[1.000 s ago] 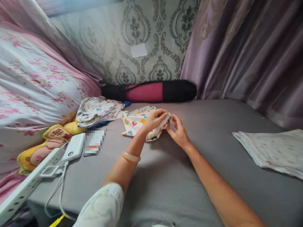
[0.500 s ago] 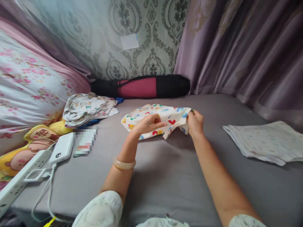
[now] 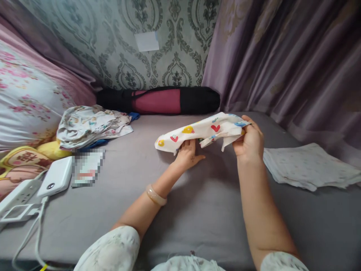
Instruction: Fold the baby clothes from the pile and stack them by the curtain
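Setting: a home, most likely a bedroom. From where I stand: broad, flat surface under a grey sheet (image 3: 194, 214), apparently a bed. Damask-patterned wallpaper (image 3: 175, 45) behind; mauve curtain (image 3: 267, 64) hanging at right. Left side: pink-flowered bedding (image 3: 25, 101), a heap of printed clothes (image 3: 84, 126), a yellow cartoon cushion (image 3: 19, 160). Folded pale cloths (image 3: 307, 165) lie at right. Domestic charging gear noted: white power strip (image 3: 25, 191) beside a power bank (image 3: 58, 175).

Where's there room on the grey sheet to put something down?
Bare grey sheet lies between the left forearm and right forearm, between the left forearm and the blurred packet, and in front of the folded white cloth. It's crowded at the left: power strip, white box, cords, heaped clothes.
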`<state>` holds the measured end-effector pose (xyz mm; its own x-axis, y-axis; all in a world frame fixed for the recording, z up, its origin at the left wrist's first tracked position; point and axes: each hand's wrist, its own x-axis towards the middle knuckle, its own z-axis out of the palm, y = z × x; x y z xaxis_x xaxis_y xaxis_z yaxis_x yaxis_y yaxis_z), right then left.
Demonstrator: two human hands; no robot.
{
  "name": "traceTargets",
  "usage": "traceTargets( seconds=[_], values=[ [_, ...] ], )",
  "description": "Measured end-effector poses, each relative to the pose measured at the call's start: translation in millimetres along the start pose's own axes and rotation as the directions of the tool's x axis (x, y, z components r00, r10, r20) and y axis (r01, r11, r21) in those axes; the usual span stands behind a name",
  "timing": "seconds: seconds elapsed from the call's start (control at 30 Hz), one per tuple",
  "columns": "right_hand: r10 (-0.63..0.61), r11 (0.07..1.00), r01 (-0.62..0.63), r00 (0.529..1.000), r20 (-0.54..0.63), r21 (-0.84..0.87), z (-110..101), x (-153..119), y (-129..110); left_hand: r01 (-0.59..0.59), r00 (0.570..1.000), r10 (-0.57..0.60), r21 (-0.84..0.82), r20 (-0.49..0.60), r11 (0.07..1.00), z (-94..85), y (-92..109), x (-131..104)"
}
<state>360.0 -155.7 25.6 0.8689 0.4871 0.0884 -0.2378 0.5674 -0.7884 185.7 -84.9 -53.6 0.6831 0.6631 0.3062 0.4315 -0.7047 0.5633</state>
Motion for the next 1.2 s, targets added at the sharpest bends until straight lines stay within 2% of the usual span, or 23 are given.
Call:
traceTargets(
  seconds=[0.1, 0.2, 0.33, 0.43, 0.57, 0.63, 0.7, 0.8, 0.87, 0.93, 1.0, 1.07, 1.1, 1.17, 1.2],
  values=[
    [0.022, 0.999, -0.02, 0.999, -0.036, 0.047, 13.4, -17.2, -5.7, 0.014, 0.986, -0.029, -0.093, -0.165, 0.996, 9.1, -4.0, 4.3],
    [0.079, 0.996, -0.08, 0.997, 0.019, 0.049, 29.0, -40.9, -5.5, -0.028, 0.966, -0.03, -0.218, -0.256, 0.975, 16.3, -8.3, 6.8],
    [0.121, 0.992, -0.125, 0.987, 0.101, 0.035, 39.7, -64.5, -4.9, -0.039, 0.927, -0.116, -0.397, -0.357, 0.917, 14.5, -10.3, 8.4],
    [0.113, 0.992, -0.119, 0.983, 0.143, 0.03, 36.9, -64.3, -7.8, -0.088, 0.926, -0.128, -0.53, -0.357, 0.843, 3.2, -9.9, 9.9],
    [0.024, 0.999, -0.027, 0.993, 0.114, 0.026, 24.7, -42.8, -12.6, -0.115, 0.973, -0.067, -0.712, -0.223, 0.693, -13.7, -14.3, 14.6],
    [-0.032, 0.999, 0.031, 0.996, 0.078, 0.014, 18.6, -30.2, -14.4, -0.075, 0.983, -0.085, -0.775, -0.163, 0.627, -23.1, -19.3, 18.3],
    [-0.083, 0.996, 0.084, 0.995, 0.054, -0.019, 14.5, -21.6, -16.1, -0.06, 0.977, -0.133, -0.812, -0.167, 0.581, -35.5, -24.3, 21.5],
    [-0.147, 0.979, 0.154, 0.987, 0.063, -0.134, 12.8, -20.5, -20.4, -0.129, 0.939, -0.195, -0.816, -0.283, 0.563, -62.8, -26.6, 22.4],
    [-0.219, 0.938, 0.24, 0.97, 0.109, -0.25, 13.0, -26.7, -25.7, -0.217, 0.891, -0.202, -0.773, -0.407, 0.597, -85.7, -23.1, 18.8],
    [-0.323, 0.83, 0.376, 0.926, 0.195, -0.412, 11.7, -34.7, -33.6, -0.278, 0.829, -0.207, -0.704, -0.52, 0.654, -109.7, -17.4, 11.9],
    [-0.377, 0.649, 0.497, 0.868, 0.324, -0.576, 7.3, -39.9, -43.1, -0.266, 0.813, -0.192, -0.645, -0.55, 0.717, -130.9, -14.5, 3.1],
    [-0.295, 0.478, 0.538, 0.843, 0.451, -0.694, -1.3, -38.9, -51.9, -0.2, 0.861, -0.17, -0.627, -0.479, 0.753, -145.7, -19.9, -5.3],
    [-0.188, 0.418, 0.531, 0.845, 0.501, -0.737, -7.0, -35.9, -55.0, -0.142, 0.901, -0.163, -0.628, -0.402, 0.765, -149.8, -26.5, -8.9],
    [0.128, 0.326, 0.496, 0.82, 0.558, -0.805, -19.8, -26.2, -56.5, 0.018, 0.974, -0.15, -0.604, -0.169, 0.796, -150.8, -46.4, -14.2],
    [0.307, 0.278, 0.485, 0.773, 0.555, -0.829, -26.4, -20.3, -54.5, 0.104, 0.989, -0.144, -0.558, -0.029, 0.824, -148.0, -58.2, -15.8]
  ],
)
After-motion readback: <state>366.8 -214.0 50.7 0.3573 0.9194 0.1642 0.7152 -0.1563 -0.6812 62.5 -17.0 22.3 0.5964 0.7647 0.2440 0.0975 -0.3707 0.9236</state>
